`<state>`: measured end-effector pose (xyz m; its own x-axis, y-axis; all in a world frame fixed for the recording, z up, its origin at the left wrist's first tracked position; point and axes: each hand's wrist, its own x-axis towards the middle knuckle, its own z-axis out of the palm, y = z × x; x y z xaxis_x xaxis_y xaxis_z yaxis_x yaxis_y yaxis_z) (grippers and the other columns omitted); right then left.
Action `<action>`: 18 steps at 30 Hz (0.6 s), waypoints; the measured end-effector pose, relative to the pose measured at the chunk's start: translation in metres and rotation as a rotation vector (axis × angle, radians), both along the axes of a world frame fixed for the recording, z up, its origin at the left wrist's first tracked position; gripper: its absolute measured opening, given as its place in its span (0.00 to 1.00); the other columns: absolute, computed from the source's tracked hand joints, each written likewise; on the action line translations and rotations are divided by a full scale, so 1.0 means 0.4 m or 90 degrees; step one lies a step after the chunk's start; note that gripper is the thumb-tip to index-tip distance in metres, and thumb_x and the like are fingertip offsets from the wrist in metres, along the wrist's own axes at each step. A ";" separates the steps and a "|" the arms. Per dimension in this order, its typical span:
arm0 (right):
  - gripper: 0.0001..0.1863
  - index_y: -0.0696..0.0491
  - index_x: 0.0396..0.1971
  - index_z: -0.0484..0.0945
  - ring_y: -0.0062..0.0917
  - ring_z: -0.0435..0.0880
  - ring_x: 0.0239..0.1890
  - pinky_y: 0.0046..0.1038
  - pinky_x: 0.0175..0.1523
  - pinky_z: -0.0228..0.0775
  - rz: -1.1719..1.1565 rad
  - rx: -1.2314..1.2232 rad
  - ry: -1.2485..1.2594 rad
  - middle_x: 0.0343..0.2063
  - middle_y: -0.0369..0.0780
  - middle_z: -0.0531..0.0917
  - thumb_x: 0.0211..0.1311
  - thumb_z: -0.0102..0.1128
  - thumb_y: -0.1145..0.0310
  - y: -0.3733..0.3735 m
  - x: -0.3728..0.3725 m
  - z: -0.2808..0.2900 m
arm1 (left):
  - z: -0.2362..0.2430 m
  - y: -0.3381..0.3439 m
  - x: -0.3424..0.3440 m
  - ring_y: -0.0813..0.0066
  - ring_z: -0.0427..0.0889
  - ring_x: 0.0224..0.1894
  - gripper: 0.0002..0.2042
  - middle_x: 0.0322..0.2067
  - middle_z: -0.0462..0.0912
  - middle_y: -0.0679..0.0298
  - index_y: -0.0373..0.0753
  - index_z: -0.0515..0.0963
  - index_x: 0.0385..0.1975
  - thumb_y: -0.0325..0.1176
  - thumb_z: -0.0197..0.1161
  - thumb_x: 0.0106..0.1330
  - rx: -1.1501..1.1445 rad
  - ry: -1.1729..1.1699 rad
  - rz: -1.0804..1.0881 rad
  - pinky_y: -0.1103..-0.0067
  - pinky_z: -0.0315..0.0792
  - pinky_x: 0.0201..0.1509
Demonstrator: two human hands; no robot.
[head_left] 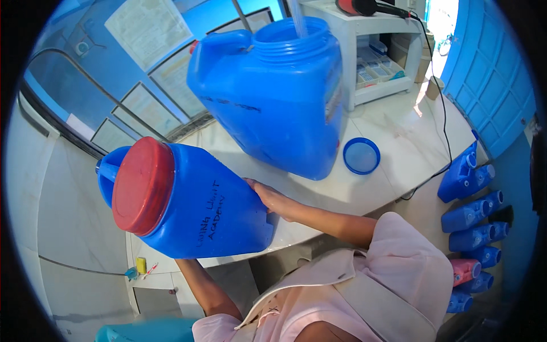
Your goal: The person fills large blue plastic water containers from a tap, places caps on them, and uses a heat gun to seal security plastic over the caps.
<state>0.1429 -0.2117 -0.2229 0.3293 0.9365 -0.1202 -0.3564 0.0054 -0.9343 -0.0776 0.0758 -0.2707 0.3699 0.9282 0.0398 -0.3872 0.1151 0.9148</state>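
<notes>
A large blue plastic jerrycan [228,211] with a wide red screw lid [143,186] and dark handwriting on its side is in front of me at the left. My right hand [266,195] grips its far side near the base. My left forearm reaches under its near side, and the jerrycan hides that hand's fingers. Whether its base touches the counter I cannot tell. Beyond it stands a second blue jerrycan [273,114], uncapped, with a stream of water [297,20] falling into its mouth. A round blue lid [361,155] lies on the counter beside it.
The white tiled counter [393,134] runs along a window [114,74]. A white shelf unit [364,62] stands at the back, a red and black corded device [364,7] on top. Several small blue jugs [467,216] stand low at right. A yellow sponge [141,265] lies at left.
</notes>
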 end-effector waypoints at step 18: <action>0.09 0.55 0.32 0.80 0.33 0.77 0.39 0.32 0.45 0.67 -0.388 -0.108 -0.711 0.30 0.41 0.81 0.53 0.54 0.69 -0.492 1.024 -0.091 | -0.055 -0.497 0.160 0.63 0.70 0.53 0.25 0.51 0.69 0.57 0.34 0.61 0.55 0.48 0.35 0.68 -0.009 0.078 0.172 0.67 0.66 0.56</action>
<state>0.5525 -0.4083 -0.2595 0.6958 0.5994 0.3957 0.6356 -0.2573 -0.7279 -0.0135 -0.1231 -0.2925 0.1113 0.9938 -0.0033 -0.2926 0.0360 0.9556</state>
